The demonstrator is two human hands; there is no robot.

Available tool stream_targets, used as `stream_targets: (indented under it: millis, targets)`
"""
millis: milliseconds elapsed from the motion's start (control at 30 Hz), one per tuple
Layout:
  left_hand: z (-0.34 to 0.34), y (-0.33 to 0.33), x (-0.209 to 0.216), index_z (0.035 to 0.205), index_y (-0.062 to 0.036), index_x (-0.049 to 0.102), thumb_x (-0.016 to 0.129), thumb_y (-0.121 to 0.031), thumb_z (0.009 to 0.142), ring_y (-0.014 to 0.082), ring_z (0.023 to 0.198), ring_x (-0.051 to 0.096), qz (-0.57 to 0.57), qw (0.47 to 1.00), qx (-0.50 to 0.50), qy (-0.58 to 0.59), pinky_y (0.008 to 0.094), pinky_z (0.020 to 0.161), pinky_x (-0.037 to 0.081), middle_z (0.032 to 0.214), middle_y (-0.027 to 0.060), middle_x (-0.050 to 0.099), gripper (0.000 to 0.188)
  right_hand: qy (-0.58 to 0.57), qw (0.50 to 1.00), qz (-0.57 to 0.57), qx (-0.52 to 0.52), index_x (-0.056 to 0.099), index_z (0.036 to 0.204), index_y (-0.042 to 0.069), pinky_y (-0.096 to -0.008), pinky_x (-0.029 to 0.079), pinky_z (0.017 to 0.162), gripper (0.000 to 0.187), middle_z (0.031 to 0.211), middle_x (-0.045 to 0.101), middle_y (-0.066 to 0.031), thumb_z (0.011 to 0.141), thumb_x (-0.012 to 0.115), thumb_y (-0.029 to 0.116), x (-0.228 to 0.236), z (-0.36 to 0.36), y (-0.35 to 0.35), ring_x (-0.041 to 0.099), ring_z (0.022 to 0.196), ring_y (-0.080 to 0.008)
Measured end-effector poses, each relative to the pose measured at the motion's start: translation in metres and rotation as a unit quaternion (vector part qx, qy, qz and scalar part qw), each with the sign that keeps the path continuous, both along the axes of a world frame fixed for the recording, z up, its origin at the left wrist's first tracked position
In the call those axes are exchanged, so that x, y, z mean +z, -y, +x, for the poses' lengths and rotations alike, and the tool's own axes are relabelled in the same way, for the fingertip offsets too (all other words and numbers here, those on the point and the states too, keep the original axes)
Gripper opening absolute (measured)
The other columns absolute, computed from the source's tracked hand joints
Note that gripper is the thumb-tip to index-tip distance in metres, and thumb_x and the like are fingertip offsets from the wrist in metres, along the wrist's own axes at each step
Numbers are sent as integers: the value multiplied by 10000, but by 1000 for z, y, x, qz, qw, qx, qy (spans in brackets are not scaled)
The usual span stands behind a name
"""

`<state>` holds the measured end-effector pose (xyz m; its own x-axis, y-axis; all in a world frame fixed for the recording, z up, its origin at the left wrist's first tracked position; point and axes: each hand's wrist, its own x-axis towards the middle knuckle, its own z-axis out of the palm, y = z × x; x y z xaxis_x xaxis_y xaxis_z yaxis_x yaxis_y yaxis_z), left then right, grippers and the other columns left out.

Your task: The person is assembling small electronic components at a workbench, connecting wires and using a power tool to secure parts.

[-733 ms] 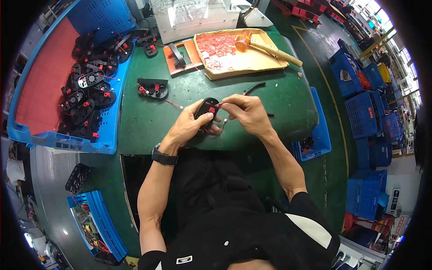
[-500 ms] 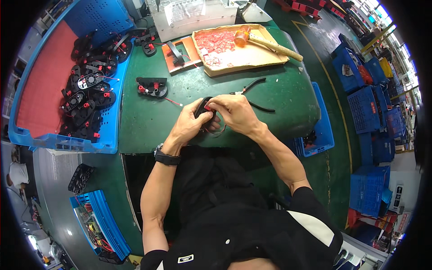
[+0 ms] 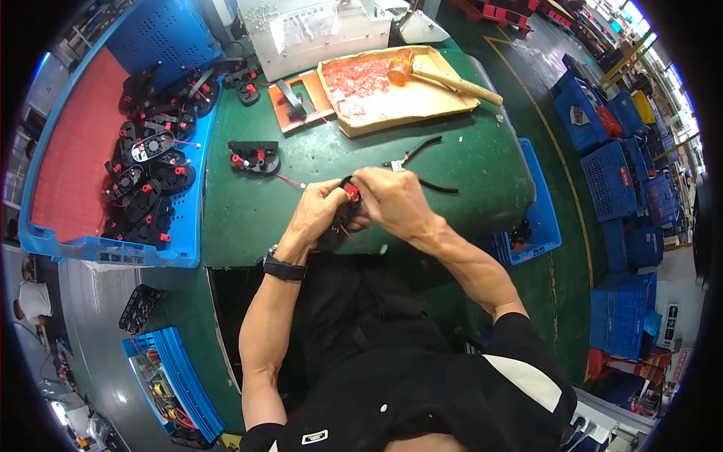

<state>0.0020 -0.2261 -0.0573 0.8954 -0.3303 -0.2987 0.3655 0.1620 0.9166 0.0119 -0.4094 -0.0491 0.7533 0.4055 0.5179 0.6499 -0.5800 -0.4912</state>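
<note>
Over the near edge of the green table, my left hand (image 3: pixel 319 214) grips a black plastic housing (image 3: pixel 347 217) with a red part (image 3: pixel 352 193) in it and a thin red wire hanging below. My right hand (image 3: pixel 393 197) is closed at the housing's upper right side, its fingertips bent against the red part. Whatever the right fingertips pinch is hidden. Left of my hands lies a similar black housing (image 3: pixel 254 157) with red parts and a lead ending in a white connector. Pliers with black handles (image 3: pixel 440 187) rest just beyond my right hand.
A blue crate (image 3: pixel 143 251) full of black housings stands at the left. At the back, a shallow cardboard tray (image 3: pixel 410 111) holds small red pieces and a mallet (image 3: pixel 452 81). Beside it is an orange-edged board (image 3: pixel 283 120). Another blue crate (image 3: pixel 544 239) sits below the table's right side.
The housing has turned in my hands, so its red part shows more plainly. My right hand has shifted slightly down and to the right, and the wire now hangs differently.
</note>
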Motion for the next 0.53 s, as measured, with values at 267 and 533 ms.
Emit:
stream_targets:
  millis: [267, 533]
  targets:
    - [0, -15, -4, 1041, 62, 656, 516, -135, 979, 287, 719, 747, 30, 997, -56, -42, 356, 621, 629, 891, 227, 732, 250, 147, 963, 222, -30, 677, 1091, -14, -292, 479, 687, 291, 823, 690, -75, 931, 721, 225, 174, 156, -16, 566, 743, -105]
    - [5, -9, -1, 1064, 46, 660, 548, -184, 978, 272, 677, 741, 47, 993, -99, -38, 368, 594, 620, 882, 221, 736, 270, -23, 954, 293, 67, 393, 1503, -30, -351, 433, 1093, 802, 1403, 549, -291, 904, 743, 371, 325, 234, -47, 571, 1291, -327]
